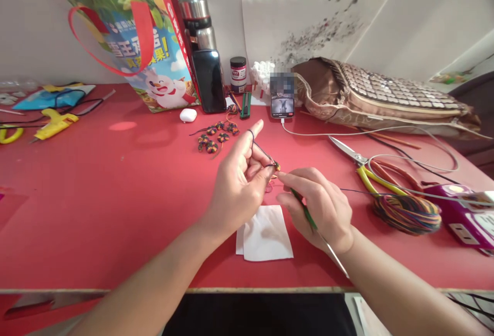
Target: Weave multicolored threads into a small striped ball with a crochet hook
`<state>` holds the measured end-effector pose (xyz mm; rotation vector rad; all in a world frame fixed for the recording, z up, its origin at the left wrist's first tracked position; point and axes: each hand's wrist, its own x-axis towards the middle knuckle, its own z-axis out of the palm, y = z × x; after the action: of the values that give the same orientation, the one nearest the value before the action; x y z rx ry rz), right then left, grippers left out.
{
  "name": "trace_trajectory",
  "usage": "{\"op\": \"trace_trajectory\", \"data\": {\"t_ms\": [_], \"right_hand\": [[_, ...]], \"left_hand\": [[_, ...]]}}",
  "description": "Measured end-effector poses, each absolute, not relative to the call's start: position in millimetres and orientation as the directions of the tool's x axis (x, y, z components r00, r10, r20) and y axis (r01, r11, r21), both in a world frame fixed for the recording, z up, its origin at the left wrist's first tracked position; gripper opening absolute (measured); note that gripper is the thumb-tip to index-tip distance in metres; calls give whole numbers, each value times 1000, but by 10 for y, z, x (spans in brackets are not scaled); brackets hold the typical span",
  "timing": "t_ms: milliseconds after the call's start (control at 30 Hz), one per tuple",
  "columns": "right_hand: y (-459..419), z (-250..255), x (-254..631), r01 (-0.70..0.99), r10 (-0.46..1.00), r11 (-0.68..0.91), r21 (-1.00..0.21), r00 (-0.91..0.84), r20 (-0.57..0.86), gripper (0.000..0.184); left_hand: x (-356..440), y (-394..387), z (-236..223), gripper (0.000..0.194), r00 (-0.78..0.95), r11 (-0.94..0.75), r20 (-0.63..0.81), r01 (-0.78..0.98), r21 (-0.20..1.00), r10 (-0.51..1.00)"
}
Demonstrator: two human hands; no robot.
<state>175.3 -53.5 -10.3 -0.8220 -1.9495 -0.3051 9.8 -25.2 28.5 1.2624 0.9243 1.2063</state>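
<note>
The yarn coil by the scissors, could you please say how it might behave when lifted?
The yarn coil would probably sag, being many thin loops. It is likely light, seemingly all yarn. Lifting might tug the thread that appears to run toward the right hand.

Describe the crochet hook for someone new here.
On the red table, find the white paper near the front edge. To its right, the right hand holds the crochet hook. Its slim green grip and bare metal tail set it apart from the green utility knife lying farther back.
</note>
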Motion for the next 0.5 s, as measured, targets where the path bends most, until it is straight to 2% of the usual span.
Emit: {"op": "trace_trajectory", "data": {"t_ms": [167, 300, 500], "right_hand": [[-571, -91, 1793, 555, 500, 770, -315, -217, 839, 15], [-580, -64, 1808, 495, 524, 769, -405, -126, 842, 13], [-600, 50, 1868, 519, 723, 591, -618, 0, 691, 34]], "left_hand": [[66, -237, 236, 55, 202, -152, 164, -75, 986, 966], [49, -215, 205, 56, 213, -173, 172, -14, 985, 962], [15, -209, 149, 65, 298, -219, 196, 45, 975, 934]]}}
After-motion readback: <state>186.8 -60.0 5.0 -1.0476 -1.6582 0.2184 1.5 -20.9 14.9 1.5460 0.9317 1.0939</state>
